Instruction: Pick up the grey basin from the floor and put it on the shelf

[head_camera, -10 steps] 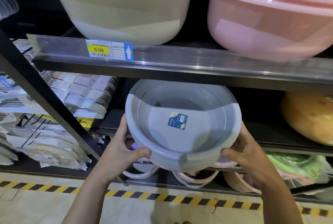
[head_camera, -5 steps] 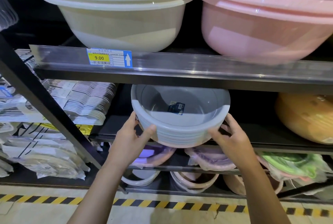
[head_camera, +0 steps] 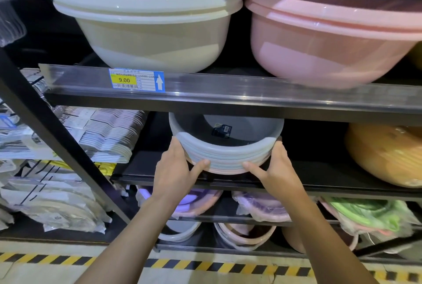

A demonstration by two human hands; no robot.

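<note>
Head view: the only view given; every line below is read from it.
Grey basin (head_camera: 226, 137): seen topmost in a nest of basin rims (head_camera: 228, 162), at the front edge of the middle shelf (head_camera: 342, 184) and close under the upper shelf rail (head_camera: 251, 96). Whether the nest's base is already borne by the board cannot be told.
Left hand (head_camera: 175, 169): wrapped round the left side of the rims, with the thumb stretched along the lower ones. The basin is held; the fingertips are hidden behind the rim.
Right hand (head_camera: 278, 169): set the same way on the right side, thumb on the lower rims, so the nest is clasped between both hands.
Risk, overhang: the nest seems to be kept near the front edge. If it were let go there, it could be tipped forward off the board and dropped to the floor (head_camera: 68, 267).
Risk, headroom: little gap is seen between the far rim and the rail. The rim could be caught if the nest were raised while being pushed inward.
Risk, slipping layers: the thumbs are pressed on the lower rims, so the grey basin is judged to be kept in place mostly by its fit. It could be knocked askew by a jolt.
Risk, neighbours: the orange basin (head_camera: 386, 153) is well apart to the right, so a knock there is judged unlikely.
</note>
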